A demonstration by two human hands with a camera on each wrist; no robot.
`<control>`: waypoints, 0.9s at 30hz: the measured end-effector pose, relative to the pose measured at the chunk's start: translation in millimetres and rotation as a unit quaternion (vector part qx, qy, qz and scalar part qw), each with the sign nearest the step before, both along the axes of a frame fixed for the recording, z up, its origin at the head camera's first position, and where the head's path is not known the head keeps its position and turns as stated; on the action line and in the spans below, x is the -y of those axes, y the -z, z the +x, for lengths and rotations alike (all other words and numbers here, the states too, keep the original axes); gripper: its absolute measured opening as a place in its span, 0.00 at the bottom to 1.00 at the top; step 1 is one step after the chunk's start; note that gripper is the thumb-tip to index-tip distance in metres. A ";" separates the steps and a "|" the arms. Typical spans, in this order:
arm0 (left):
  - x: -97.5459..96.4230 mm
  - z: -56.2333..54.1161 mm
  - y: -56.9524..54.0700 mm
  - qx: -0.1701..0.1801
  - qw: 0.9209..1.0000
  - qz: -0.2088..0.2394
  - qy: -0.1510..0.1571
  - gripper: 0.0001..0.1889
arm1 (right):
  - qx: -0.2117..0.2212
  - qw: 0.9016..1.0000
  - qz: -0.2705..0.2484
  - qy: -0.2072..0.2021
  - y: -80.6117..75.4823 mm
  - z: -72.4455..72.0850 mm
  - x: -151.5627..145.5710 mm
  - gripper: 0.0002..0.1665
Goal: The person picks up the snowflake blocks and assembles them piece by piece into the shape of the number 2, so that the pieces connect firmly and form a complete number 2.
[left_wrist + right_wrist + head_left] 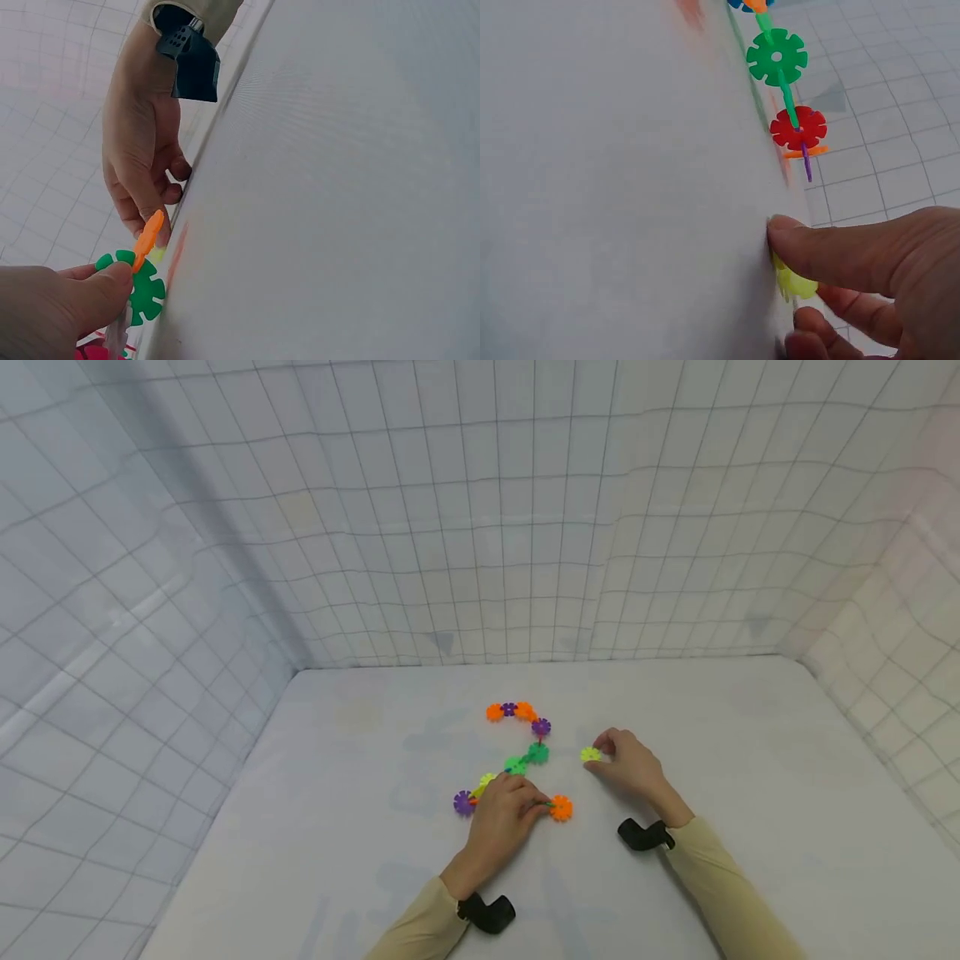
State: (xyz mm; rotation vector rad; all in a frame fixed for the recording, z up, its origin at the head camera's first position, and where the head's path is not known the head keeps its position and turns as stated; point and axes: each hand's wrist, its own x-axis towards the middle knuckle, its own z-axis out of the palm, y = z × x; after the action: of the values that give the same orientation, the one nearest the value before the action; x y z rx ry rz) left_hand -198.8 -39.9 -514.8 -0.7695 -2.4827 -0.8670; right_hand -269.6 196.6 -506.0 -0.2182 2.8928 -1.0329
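Note:
A winding chain of interlocking notched plastic discs, with a green disc [537,752] midway, lies on the white table. My left hand [501,817] pinches a green disc [150,292] near the chain's front end, between thumb and fingers. An orange disc [561,808] is slotted into that green disc, just right of the fingertips. To the right of the chain, my right hand [633,768] pinches a loose yellow disc [590,754] between thumb and fingers, low over the table. The left hand covers part of the chain in the head view.
The chain's far end curls left to an orange disc [494,712]; a purple disc [463,802] marks its left bend. White grid-patterned sheeting [510,527] rises behind the table [337,860] and along both sides. A black wrist camera [487,913] sits at the left cuff.

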 end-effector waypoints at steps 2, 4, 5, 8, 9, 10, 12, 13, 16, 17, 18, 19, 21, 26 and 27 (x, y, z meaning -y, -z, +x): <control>0.2 -0.7 0.4 -0.004 1.000 0.002 0.000 0.03 | -0.015 0.999 -0.030 -0.008 0.6 4.4 -1.5 0.16; 0.0 -1.3 1.0 -0.004 1.000 0.003 0.000 0.03 | -0.031 0.997 -0.068 -0.025 1.9 11.8 -4.2 0.12; -0.1 -1.4 1.1 -0.004 1.000 0.003 -0.001 0.02 | -0.036 0.994 -0.091 -0.039 2.3 16.7 -5.7 0.11; -0.3 -2.0 2.7 -0.007 1.000 0.001 -0.002 0.02 | -0.022 0.984 -0.156 -0.085 4.2 32.6 -9.2 0.10; -0.3 -2.0 3.2 -0.010 1.000 0.000 -0.003 0.02 | -0.012 0.979 -0.176 -0.099 4.6 37.9 -10.0 0.10; -0.3 -2.0 3.8 -0.014 1.000 -0.001 -0.004 0.02 | -0.001 0.975 -0.194 -0.111 5.8 42.3 -10.5 0.10; -0.1 -1.9 4.1 -0.020 1.000 0.003 -0.005 0.02 | 0.013 0.967 -0.220 -0.127 7.4 49.3 -9.9 0.09; 0.2 -1.8 3.9 -0.022 1.000 0.005 -0.007 0.02 | 0.010 0.966 -0.222 -0.133 8.1 51.5 -8.9 0.09; 0.7 -1.9 3.8 -0.025 1.000 0.011 -0.011 0.03 | -0.019 0.969 -0.206 -0.133 9.6 54.5 -4.5 0.09; 0.8 -2.1 3.8 -0.024 1.000 0.013 -0.012 0.03 | -0.028 0.971 -0.197 -0.131 9.3 55.0 -3.0 0.08; 0.7 -2.2 4.0 -0.024 1.000 0.013 -0.013 0.03 | -0.037 0.973 -0.187 -0.128 9.1 55.4 -1.7 0.08; 0.7 -2.3 4.4 -0.024 1.000 0.012 -0.014 0.03 | -0.040 0.975 -0.182 -0.123 9.5 55.8 -0.7 0.07; 0.6 -2.3 4.8 -0.024 1.000 0.014 -0.014 0.03 | -0.043 0.975 -0.182 -0.118 8.3 58.0 1.9 0.06; 0.3 -2.3 6.1 -0.028 0.999 0.019 -0.016 0.02 | -0.074 0.971 -0.188 -0.126 8.2 63.0 6.5 0.06; 0.1 -2.5 6.7 -0.030 0.999 0.019 -0.016 0.02 | -0.082 0.971 -0.186 -0.126 8.9 63.4 6.7 0.07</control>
State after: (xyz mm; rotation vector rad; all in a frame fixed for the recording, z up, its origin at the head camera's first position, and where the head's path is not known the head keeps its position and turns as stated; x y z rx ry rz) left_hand -201.3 -40.1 -521.4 -0.7306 -2.4128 -0.8649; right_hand -206.2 189.9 -514.9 -0.7012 2.6783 -1.5574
